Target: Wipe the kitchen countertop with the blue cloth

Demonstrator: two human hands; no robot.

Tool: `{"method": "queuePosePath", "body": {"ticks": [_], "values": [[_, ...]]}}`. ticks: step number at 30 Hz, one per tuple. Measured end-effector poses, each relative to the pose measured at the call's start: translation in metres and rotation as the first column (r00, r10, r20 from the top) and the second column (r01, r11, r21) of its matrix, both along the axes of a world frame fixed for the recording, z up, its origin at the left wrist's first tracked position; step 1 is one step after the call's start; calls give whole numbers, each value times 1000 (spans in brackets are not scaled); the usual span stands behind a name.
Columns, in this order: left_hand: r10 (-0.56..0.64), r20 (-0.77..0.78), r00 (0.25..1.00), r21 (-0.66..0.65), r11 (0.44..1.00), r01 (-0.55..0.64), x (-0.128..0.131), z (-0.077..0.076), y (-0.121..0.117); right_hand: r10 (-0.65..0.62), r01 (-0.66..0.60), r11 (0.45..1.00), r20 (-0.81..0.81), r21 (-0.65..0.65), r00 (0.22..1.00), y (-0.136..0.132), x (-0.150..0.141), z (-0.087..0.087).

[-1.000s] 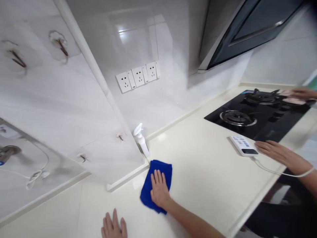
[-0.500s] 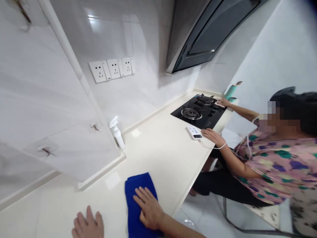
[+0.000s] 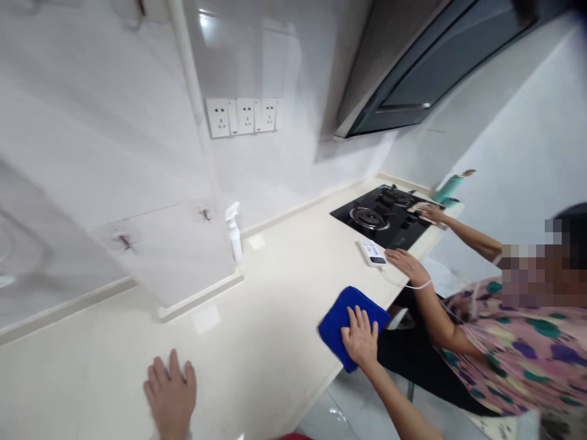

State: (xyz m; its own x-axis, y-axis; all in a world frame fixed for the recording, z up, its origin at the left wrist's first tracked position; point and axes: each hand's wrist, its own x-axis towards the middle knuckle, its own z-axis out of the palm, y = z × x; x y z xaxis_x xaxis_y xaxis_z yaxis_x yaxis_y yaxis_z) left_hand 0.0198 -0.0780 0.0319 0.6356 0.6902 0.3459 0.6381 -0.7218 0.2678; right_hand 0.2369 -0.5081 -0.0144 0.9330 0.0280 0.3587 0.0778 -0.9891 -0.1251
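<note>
A folded blue cloth point(image 3: 337, 327) lies on the cream countertop point(image 3: 275, 318), one side reaching the front edge. My right hand point(image 3: 361, 339) rests flat on top of it with the fingers stretched out, pressing rather than gripping. Further left, my left hand point(image 3: 172, 391) is laid palm down on the counter, fingers spread and holding nothing. Some way beyond the cloth is a white device point(image 3: 371, 252) with a dark display and a white cable.
A person in a patterned top point(image 3: 527, 354) sits at the right, one hand wiping the black gas stove point(image 3: 367, 217) with a pale cloth. A white spray bottle point(image 3: 233, 235) stands by the wall corner. The range hood point(image 3: 403, 79) overhangs the stove; a green roll point(image 3: 452, 188) stands behind it.
My right hand has slid the blue cloth forward and right along the counter, turning it. My left hand still lies flat on the counter. The view has shifted slightly.
</note>
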Motion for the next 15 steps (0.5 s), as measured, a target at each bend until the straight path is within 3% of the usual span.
{"method": "queuePosePath", "body": {"ticks": [3,7,11,15], "values": [[20,-16,1000,-28,999,-20,-2,-5,2,-50,51,999,104,-7,993,23,-17,-16],[45,-29,999,-26,999,-45,-3,-16,7,112,-103,991,114,-82,987,62,-52,-25],[45,7,999,4,999,-45,-5,-26,8,233,-229,960,7,-165,972,109,-64,-14],[47,45,998,33,998,-49,-7,-29,8,287,-301,937,-99,-176,953,177,-52,5]]}}
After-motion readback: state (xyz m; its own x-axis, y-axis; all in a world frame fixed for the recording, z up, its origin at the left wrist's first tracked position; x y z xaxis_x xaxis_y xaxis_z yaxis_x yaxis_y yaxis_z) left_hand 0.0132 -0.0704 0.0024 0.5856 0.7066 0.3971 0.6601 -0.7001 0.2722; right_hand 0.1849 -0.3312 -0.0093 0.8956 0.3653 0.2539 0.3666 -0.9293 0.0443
